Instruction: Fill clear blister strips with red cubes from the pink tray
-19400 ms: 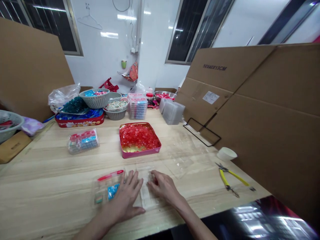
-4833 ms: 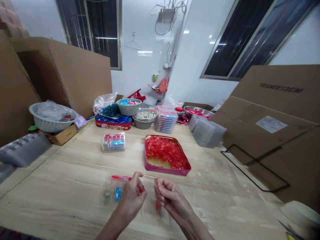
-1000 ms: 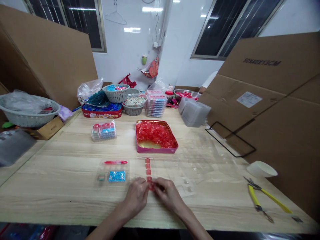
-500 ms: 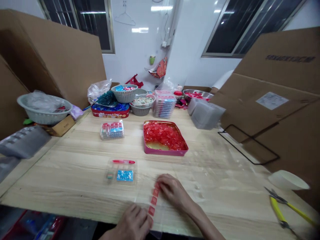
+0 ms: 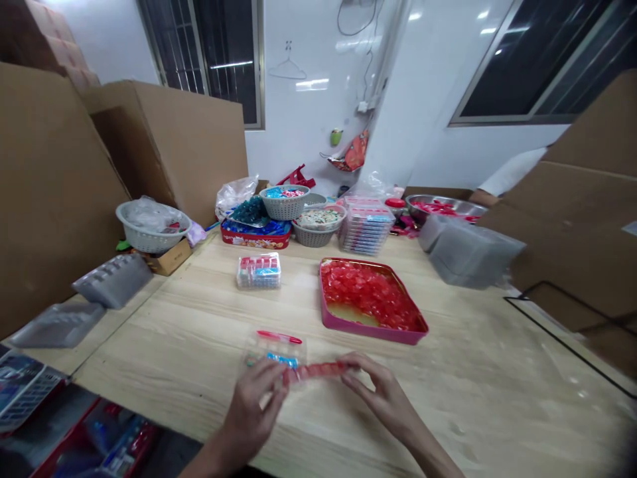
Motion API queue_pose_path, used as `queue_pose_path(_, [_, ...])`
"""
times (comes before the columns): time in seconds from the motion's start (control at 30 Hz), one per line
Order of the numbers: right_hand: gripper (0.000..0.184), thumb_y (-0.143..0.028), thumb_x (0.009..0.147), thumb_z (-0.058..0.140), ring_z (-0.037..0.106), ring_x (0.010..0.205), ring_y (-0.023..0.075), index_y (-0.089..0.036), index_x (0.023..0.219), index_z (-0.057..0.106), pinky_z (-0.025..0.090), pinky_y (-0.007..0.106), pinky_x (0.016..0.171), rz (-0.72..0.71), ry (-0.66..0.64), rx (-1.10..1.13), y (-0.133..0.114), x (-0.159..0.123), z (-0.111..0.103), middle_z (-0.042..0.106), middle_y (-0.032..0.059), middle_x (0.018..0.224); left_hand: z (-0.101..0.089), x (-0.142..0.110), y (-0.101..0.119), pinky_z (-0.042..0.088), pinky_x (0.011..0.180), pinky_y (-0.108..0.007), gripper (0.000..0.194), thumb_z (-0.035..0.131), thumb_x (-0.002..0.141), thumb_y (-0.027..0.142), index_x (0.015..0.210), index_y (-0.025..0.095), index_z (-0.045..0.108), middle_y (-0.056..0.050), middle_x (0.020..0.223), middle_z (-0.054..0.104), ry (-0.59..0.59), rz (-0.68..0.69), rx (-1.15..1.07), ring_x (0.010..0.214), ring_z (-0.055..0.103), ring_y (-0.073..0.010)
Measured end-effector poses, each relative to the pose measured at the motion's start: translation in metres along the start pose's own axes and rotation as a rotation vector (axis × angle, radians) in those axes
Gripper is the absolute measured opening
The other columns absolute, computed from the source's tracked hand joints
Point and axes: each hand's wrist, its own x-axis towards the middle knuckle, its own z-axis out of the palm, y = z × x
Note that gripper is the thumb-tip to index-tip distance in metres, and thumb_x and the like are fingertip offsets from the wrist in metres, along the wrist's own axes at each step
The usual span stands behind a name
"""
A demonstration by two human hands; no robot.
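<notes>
Two hands, set apart — left hand point(image 5: 253, 405) and right hand point(image 5: 385, 390) pinching opposite ends of a strip of red cubes point(image 5: 313, 372) — hold it up over a wooden table point(image 5: 448, 405), just before a clear plastic tray point(image 5: 275, 348) and below a pink tin point(image 5: 373, 335)

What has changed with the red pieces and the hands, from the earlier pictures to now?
The strip of red squares lay lengthwise on the table; now it is lifted and held crosswise between the left hand and right hand. The clear pack and pink tin stayed in place.
</notes>
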Motion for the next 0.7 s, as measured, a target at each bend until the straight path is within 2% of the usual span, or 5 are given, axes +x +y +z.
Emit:
queue_pose_path(0.13, [0.021, -0.038, 0.075, 0.062, 0.055, 0.068, 0.0179, -0.017, 0.075, 0.064, 0.041, 0.029, 0.063, 0.087, -0.102, 0.098, -0.008, 0.042, 0.026, 0.061, 0.0020, 0.069, -0.022, 0.032, -0.038, 0.042, 0.057, -0.024, 0.026, 0.059, 0.078, 0.034, 0.090, 0.014, 0.070, -0.006, 0.076, 0.064, 0.048, -0.390, -0.142, 0.065, 0.055, -0.0150])
queue_pose_path(0.23, [0.024, -0.039, 0.072, 0.060, 0.050, 0.057, 0.0140, -0.016, 0.065, 0.057, 0.035, 0.025, 0.054, 0.196, -0.139, 0.171, 0.004, 0.064, 0.053, 0.054, -0.0014, 0.059, -0.025, 0.045, -0.075, 0.035, 0.048, -0.022, 0.034, 0.055, 0.077, 0.042, 0.074, 0.010, 0.068, -0.001, 0.055, 0.056, 0.016, -0.564, -0.064, 0.049, 0.046, -0.0116])
queue_pose_path(0.33, [0.023, -0.038, 0.071, 0.058, 0.049, 0.056, 0.0145, -0.018, 0.064, 0.051, 0.034, 0.026, 0.053, 0.223, -0.026, 0.053, 0.018, 0.070, 0.070, 0.052, -0.0018, 0.056, -0.020, 0.046, -0.095, 0.034, 0.051, -0.023, 0.028, 0.058, 0.073, 0.038, 0.067, 0.011, 0.065, 0.002, 0.050, 0.050, 0.052, -0.596, 0.096, 0.049, 0.046, -0.0125])
queue_pose_path(0.47, [0.023, -0.042, 0.074, 0.058, 0.053, 0.058, 0.0175, -0.021, 0.080, 0.050, 0.037, 0.028, 0.056, 0.156, 0.131, -0.178, 0.024, 0.059, 0.073, 0.057, -0.0009, 0.060, -0.016, 0.040, -0.099, 0.036, 0.066, -0.026, 0.016, 0.063, 0.070, 0.029, 0.077, 0.014, 0.065, -0.001, 0.065, 0.056, 0.101, -0.573, 0.334, 0.066, 0.052, -0.0164])
queue_pose_path(0.7, [0.029, -0.042, 0.085, 0.039, 0.061, 0.068, 0.0213, -0.019, 0.083, 0.057, 0.040, 0.029, 0.062, 0.164, 0.068, -0.406, 0.023, 0.040, 0.074, 0.066, 0.0067, 0.072, -0.017, 0.034, -0.104, 0.037, 0.068, -0.025, 0.013, 0.058, 0.073, 0.017, 0.081, 0.015, 0.068, -0.005, 0.072, 0.065, -0.043, -0.599, 0.452, 0.071, 0.058, -0.0172])
